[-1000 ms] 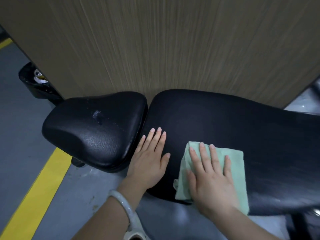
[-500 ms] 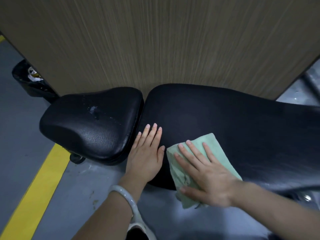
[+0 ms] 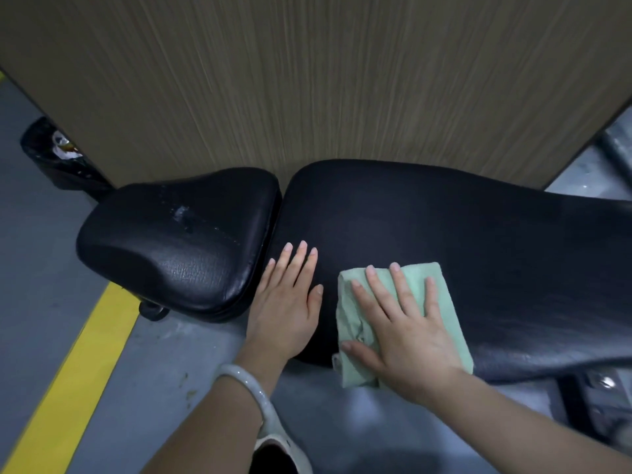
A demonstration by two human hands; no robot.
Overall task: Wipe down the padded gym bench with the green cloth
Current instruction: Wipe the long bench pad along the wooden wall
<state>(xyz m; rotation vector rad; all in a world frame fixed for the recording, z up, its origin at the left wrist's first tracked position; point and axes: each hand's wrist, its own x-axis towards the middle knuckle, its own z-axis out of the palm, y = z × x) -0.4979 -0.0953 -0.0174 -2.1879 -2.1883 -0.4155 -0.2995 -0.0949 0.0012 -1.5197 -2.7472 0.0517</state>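
Against a wood-grain wall, black padded bench, grey floor, both hands flat, right hand pressing green cloth

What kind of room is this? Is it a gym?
Probably a gym or workout room. There is a black padded bench with a separate seat pad, a grey floor with a yellow line painted on it, and a wood-look wall panel behind.

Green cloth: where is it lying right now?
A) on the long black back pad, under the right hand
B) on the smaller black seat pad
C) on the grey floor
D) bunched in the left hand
A: the folded green cloth lies on the long black padded back pad, pressed flat under the right hand; the left hand rests bare beside it.
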